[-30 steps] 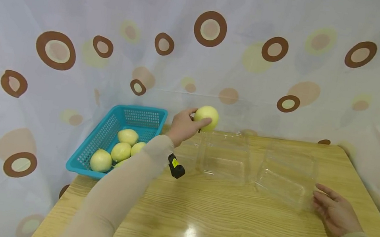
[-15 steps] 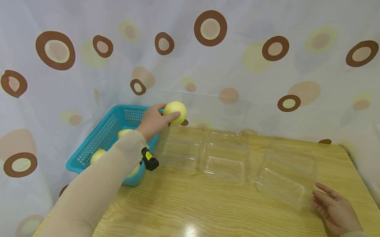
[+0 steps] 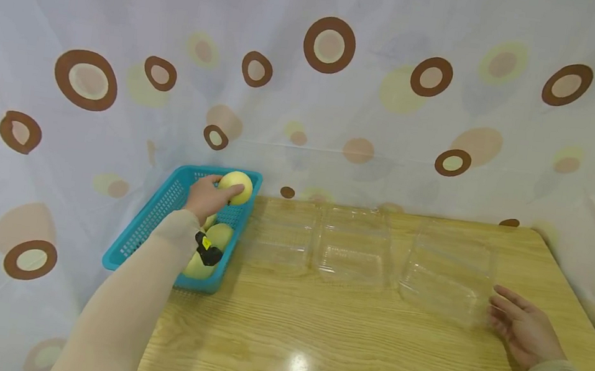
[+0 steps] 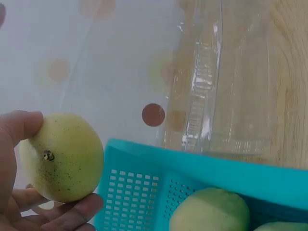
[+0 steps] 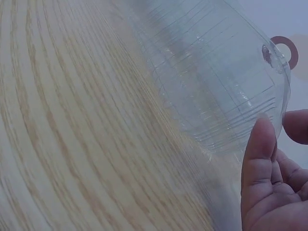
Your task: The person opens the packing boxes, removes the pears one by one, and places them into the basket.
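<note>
My left hand [image 3: 209, 196] holds a pale yellow, round fruit [image 3: 236, 187] over the far part of a blue plastic basket [image 3: 120, 257]. The left wrist view shows the fruit [image 4: 65, 156] between thumb and fingers, its short dark stem and specks facing the camera. Several similar fruits [image 3: 220, 237] lie in the basket, partly hidden by my forearm. On the right, my right hand [image 3: 527, 328] is at the near right side of a clear plastic box [image 3: 447, 271]. Up close, the rim of that box [image 5: 207, 82] runs between two digits of the right hand [image 5: 274, 178].
Two more clear plastic boxes, a left one [image 3: 282, 234] and a middle one [image 3: 354, 243], stand between the basket and the right box. All are on a wooden table [image 3: 355, 350]. A dotted curtain [image 3: 375, 108] hangs behind the table's back edge.
My left hand has moved left with the fruit, from above the middle box to over the basket, and has come lower. The right hand has stayed at its box.
</note>
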`<state>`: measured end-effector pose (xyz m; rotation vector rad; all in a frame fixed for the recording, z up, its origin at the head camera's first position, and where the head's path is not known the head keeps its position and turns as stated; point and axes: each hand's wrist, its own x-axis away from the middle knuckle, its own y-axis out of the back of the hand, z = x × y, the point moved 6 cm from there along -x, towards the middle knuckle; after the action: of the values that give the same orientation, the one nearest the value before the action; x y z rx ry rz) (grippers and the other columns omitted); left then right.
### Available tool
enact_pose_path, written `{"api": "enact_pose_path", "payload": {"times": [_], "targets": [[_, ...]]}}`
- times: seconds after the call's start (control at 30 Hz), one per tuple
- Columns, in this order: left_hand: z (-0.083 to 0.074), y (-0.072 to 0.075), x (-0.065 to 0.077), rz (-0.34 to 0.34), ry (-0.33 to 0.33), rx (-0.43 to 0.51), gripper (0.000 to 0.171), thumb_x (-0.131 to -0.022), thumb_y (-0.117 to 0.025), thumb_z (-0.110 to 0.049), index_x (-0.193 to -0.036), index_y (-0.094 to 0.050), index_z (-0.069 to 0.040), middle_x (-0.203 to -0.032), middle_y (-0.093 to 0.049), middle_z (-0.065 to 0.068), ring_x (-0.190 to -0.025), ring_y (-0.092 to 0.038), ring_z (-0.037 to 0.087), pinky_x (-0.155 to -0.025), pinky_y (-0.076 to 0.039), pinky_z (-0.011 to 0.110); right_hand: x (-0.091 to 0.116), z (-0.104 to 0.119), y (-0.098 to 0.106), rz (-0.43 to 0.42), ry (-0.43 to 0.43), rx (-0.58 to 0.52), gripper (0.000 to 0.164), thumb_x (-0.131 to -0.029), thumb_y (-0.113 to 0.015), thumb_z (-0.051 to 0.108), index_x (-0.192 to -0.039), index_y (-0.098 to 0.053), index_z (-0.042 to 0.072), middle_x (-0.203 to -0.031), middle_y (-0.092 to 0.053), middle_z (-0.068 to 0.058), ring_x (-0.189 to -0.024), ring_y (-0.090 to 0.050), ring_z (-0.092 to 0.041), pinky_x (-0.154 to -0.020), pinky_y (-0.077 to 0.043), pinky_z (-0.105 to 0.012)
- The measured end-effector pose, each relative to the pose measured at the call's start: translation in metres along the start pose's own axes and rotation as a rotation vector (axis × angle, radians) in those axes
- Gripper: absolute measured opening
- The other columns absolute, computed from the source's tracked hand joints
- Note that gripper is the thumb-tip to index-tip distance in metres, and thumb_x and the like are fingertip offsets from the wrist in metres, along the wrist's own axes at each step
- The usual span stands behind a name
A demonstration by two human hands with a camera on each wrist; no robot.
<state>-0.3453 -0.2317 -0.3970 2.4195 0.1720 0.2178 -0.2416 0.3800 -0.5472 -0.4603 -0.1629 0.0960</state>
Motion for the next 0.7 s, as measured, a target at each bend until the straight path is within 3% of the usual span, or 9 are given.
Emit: {"api": "enact_pose_path", "payload": {"times": [0.13,0.3,0.5,0.7], "targets": [[0.013,0.005,-0.004,-0.001,0.026,-0.021,0.088,-0.086,-0.062,-0.058,-0.150,-0.032,-0.007,-0.149,-0.035,0.016,-0.129,-0.040,0.036,-0.102,-0.038,0.052,0.000,-0.001,0.002,-0.020,0.000,-0.009,0.023,-0.099,-0.053,0.008,-0.109,-0.068,0.023,-0.098,-0.064,0.002,-0.083,-0.065,-0.012,-0.071,-0.055,-0.023],[0.025,0.010,-0.007,-0.005,0.027,-0.063,0.084,-0.088,-0.062,-0.054,-0.148,-0.034,-0.002,-0.144,-0.041,0.020,-0.125,-0.044,0.037,-0.100,-0.041,0.052,0.001,-0.003,0.006,-0.044,-0.012,-0.027,0.021,-0.098,-0.054,0.009,-0.110,-0.066,0.022,-0.098,-0.063,-0.001,-0.083,-0.065,-0.014,-0.072,-0.055,-0.025],[0.044,0.011,-0.017,0.010,0.040,-0.194,0.084,-0.088,-0.061,-0.052,-0.147,-0.032,0.001,-0.141,-0.043,0.024,-0.121,-0.045,0.040,-0.096,-0.044,0.052,0.000,-0.005,0.008,-0.057,-0.018,-0.024,0.021,-0.098,-0.055,0.009,-0.112,-0.065,0.021,-0.099,-0.063,0.000,-0.084,-0.065,-0.014,-0.073,-0.055,-0.025],[0.055,0.005,-0.029,0.026,0.001,-0.352,0.086,-0.086,-0.062,-0.052,-0.146,-0.034,0.002,-0.138,-0.045,0.025,-0.121,-0.046,0.042,-0.095,-0.044,0.052,-0.001,-0.006,0.006,-0.041,-0.027,-0.008,0.023,-0.098,-0.054,0.007,-0.110,-0.066,0.024,-0.097,-0.065,0.000,-0.084,-0.065,-0.013,-0.072,-0.054,-0.023]]}}
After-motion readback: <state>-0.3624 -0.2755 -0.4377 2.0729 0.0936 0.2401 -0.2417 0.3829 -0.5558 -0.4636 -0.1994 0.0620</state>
